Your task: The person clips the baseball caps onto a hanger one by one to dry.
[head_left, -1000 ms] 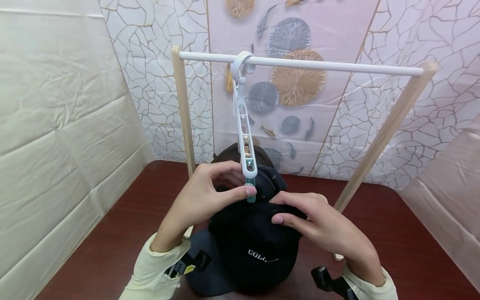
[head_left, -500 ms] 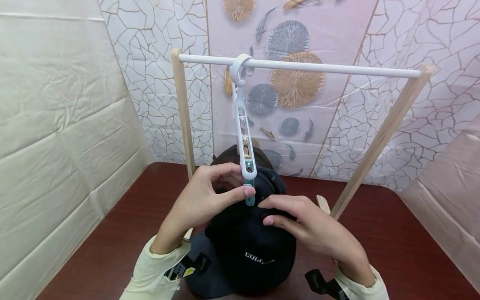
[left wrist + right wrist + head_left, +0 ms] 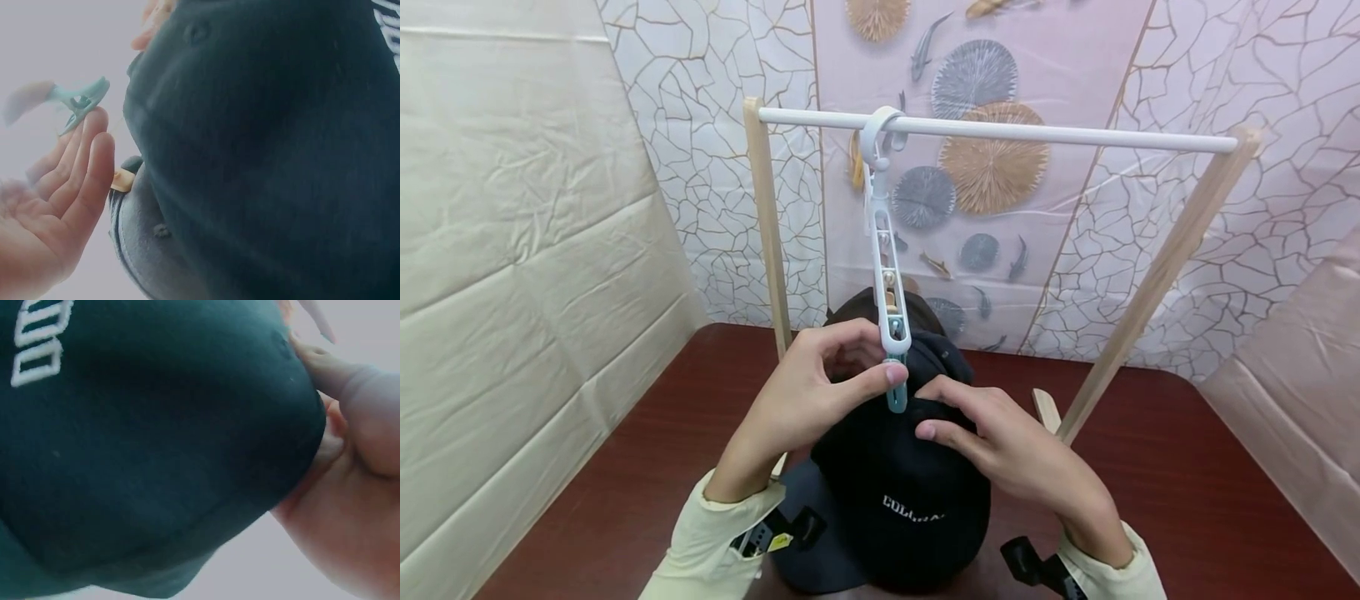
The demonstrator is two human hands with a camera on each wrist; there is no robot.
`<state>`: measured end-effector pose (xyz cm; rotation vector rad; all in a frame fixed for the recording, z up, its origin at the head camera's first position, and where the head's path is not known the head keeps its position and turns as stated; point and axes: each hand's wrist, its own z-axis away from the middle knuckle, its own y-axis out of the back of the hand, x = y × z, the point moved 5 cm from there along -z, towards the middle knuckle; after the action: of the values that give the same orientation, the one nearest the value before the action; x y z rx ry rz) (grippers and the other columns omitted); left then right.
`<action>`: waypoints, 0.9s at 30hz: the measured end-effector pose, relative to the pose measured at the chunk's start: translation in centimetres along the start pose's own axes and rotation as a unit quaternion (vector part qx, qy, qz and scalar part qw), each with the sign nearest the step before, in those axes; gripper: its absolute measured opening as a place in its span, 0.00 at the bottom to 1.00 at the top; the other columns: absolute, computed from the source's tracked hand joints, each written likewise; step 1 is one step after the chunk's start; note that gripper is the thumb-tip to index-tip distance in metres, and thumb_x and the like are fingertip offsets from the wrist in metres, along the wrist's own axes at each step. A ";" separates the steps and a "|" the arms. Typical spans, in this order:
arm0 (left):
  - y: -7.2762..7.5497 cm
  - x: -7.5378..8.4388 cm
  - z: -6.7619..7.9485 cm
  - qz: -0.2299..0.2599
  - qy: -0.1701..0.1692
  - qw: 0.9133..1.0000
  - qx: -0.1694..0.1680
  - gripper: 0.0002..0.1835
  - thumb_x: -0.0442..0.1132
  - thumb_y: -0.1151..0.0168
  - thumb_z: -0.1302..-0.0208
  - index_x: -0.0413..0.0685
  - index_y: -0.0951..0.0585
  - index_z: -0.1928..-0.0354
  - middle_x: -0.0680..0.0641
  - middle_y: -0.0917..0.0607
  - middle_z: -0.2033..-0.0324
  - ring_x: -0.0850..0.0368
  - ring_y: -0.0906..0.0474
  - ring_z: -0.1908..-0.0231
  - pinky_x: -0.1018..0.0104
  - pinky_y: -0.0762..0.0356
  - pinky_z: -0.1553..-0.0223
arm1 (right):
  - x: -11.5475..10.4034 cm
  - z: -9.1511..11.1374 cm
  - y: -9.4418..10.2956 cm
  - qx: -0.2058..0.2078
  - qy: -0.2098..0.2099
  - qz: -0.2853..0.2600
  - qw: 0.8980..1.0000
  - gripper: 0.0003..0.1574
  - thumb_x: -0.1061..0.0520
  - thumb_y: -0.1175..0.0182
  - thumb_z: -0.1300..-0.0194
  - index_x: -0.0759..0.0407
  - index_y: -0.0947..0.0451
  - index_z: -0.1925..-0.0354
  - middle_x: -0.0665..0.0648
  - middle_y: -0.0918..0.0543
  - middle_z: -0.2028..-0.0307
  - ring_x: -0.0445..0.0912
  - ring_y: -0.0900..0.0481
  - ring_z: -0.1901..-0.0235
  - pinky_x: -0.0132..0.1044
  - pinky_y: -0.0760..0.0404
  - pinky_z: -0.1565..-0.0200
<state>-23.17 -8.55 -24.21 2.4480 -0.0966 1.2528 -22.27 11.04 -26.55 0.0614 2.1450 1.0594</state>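
Observation:
My left hand (image 3: pixel 820 375) pinches a teal clothespin (image 3: pixel 897 400) between thumb and fingers. The clothespin hangs from the near end of a white hanger (image 3: pixel 895 343). In the left wrist view the squeezed clothespin (image 3: pixel 81 100) stands a little apart from the black cap (image 3: pixel 250 144). My right hand (image 3: pixel 1007 442) grips the top of that black cap (image 3: pixel 917 475), which has white lettering and a grey-blue brim (image 3: pixel 820 533). Its right fingertips sit just below and right of the clothespin. Behind it hangs a dark blue cap (image 3: pixel 947 354), with an orange clip (image 3: pixel 122 180) at its top.
The hanger hooks over a white rod (image 3: pixel 1037 131) between wooden posts, the right post (image 3: pixel 1150 292) slanting towards me. A brown cap (image 3: pixel 857 308) hangs farthest back. Below is a dark red table (image 3: pixel 1195 492), with fabric walls (image 3: pixel 527 292) around it.
My right hand has moved left with the black cap's top, closer to the teal clothespin. My left hand keeps its pinch and has barely moved.

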 end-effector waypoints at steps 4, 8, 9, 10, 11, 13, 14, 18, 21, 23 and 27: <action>-0.1 -0.1 -0.1 0.010 0.001 1.000 -0.003 0.06 0.37 0.30 0.30 0.49 0.14 0.54 0.50 0.11 0.67 0.49 0.14 0.65 0.64 0.18 0.59 | 0.0 0.1 -0.1 -0.004 -0.038 0.028 0.999 0.06 0.51 0.34 0.26 0.48 0.19 0.54 0.40 0.17 0.61 0.37 0.21 0.61 0.33 0.21 0.55; 0.0 -0.1 0.0 0.011 0.007 1.000 -0.007 0.06 0.38 0.31 0.29 0.48 0.15 0.53 0.50 0.11 0.66 0.44 0.15 0.64 0.64 0.20 0.60 | -0.3 0.1 -0.2 -0.019 -0.020 0.063 0.998 0.05 0.49 0.35 0.25 0.47 0.20 0.58 0.37 0.24 0.70 0.34 0.25 0.68 0.32 0.23 0.61; 0.0 -0.1 0.0 0.013 0.008 1.000 -0.008 0.06 0.38 0.31 0.29 0.49 0.15 0.53 0.50 0.12 0.66 0.43 0.16 0.65 0.64 0.20 0.60 | -0.5 0.1 -0.2 -0.020 -0.010 0.065 0.998 0.05 0.50 0.35 0.25 0.47 0.21 0.58 0.37 0.25 0.71 0.34 0.26 0.69 0.31 0.24 0.62; 0.0 -0.1 0.0 0.014 0.007 1.000 -0.008 0.06 0.38 0.31 0.28 0.49 0.15 0.53 0.50 0.12 0.66 0.43 0.16 0.65 0.64 0.21 0.61 | -0.6 0.1 -0.2 -0.018 0.001 0.068 0.998 0.04 0.51 0.35 0.25 0.47 0.21 0.59 0.37 0.26 0.72 0.33 0.26 0.69 0.31 0.24 0.62; 0.0 0.0 0.0 0.015 0.005 1.000 -0.008 0.06 0.38 0.32 0.28 0.49 0.15 0.53 0.50 0.12 0.67 0.44 0.17 0.66 0.65 0.22 0.62 | -0.7 0.0 -0.2 -0.015 0.013 0.069 0.997 0.03 0.52 0.35 0.25 0.46 0.20 0.58 0.36 0.25 0.71 0.34 0.26 0.69 0.31 0.24 0.62; 0.0 0.0 -0.1 0.018 -0.001 1.000 -0.007 0.05 0.38 0.32 0.28 0.49 0.15 0.53 0.50 0.13 0.67 0.45 0.19 0.67 0.65 0.23 0.63 | -0.8 0.1 0.0 -0.003 0.031 0.068 0.997 0.03 0.55 0.34 0.26 0.46 0.19 0.57 0.37 0.22 0.69 0.34 0.25 0.67 0.31 0.23 0.61; -0.1 0.0 -0.2 0.019 -0.003 1.000 -0.006 0.05 0.37 0.32 0.28 0.49 0.15 0.54 0.50 0.14 0.68 0.46 0.20 0.67 0.65 0.24 0.64 | -0.9 0.1 0.1 0.004 0.039 0.065 0.997 0.04 0.56 0.34 0.26 0.46 0.19 0.57 0.37 0.21 0.67 0.35 0.24 0.67 0.31 0.22 0.60; -0.2 0.0 -0.3 0.024 -0.008 1.000 -0.004 0.04 0.36 0.31 0.28 0.49 0.16 0.55 0.51 0.13 0.68 0.49 0.19 0.68 0.66 0.24 0.63 | -0.9 0.2 0.4 0.018 0.058 0.063 0.996 0.08 0.59 0.33 0.27 0.46 0.18 0.55 0.38 0.17 0.63 0.35 0.21 0.64 0.31 0.21 0.58; -0.2 0.0 -0.3 0.027 -0.005 1.000 -0.006 0.05 0.36 0.31 0.28 0.49 0.16 0.54 0.50 0.13 0.67 0.50 0.19 0.67 0.65 0.23 0.63 | -1.0 0.2 0.4 0.016 0.075 0.064 0.995 0.10 0.60 0.32 0.28 0.46 0.17 0.53 0.38 0.16 0.61 0.35 0.20 0.62 0.31 0.20 0.56; -0.2 0.0 -0.3 0.030 -0.004 1.000 -0.008 0.05 0.36 0.31 0.28 0.48 0.16 0.54 0.50 0.14 0.67 0.50 0.20 0.68 0.65 0.24 0.63 | -1.1 0.1 0.3 0.015 0.088 0.066 0.994 0.11 0.61 0.32 0.29 0.47 0.17 0.52 0.39 0.15 0.59 0.35 0.19 0.61 0.31 0.20 0.55; -0.2 -0.1 -0.2 0.043 0.001 0.999 -0.010 0.05 0.34 0.32 0.29 0.47 0.16 0.54 0.48 0.14 0.67 0.50 0.20 0.67 0.65 0.23 0.62 | -1.3 0.1 0.3 0.025 0.100 0.072 0.992 0.12 0.62 0.32 0.30 0.50 0.16 0.50 0.41 0.14 0.57 0.36 0.18 0.58 0.31 0.19 0.53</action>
<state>-23.36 -8.25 -24.23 2.4487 -0.2135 1.2844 -21.32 10.83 -25.60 0.1411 2.3773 1.1345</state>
